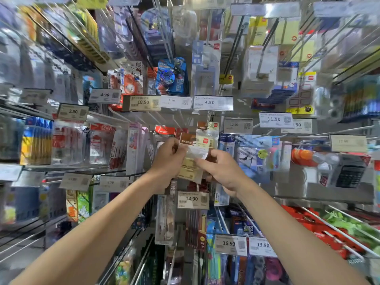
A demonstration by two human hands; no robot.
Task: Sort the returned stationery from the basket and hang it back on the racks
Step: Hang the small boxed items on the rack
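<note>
Pinch of left hand (168, 159) and right hand (222, 171) on packet (193, 155) edges, racks (329, 226) close all around.

A clear packet (195, 153) with a brown and cream header card is held up before a stationery rack (329, 190) by two bare hands. Its left edge is gripped by the left hand (167, 159); its lower right side is pinched by the right hand (222, 171). Cream blocks (189, 167), possibly erasers, are seen blurred inside. A matching packet (207, 128) is hung just behind, above a price tag (192, 199) marked 14.90.
</note>
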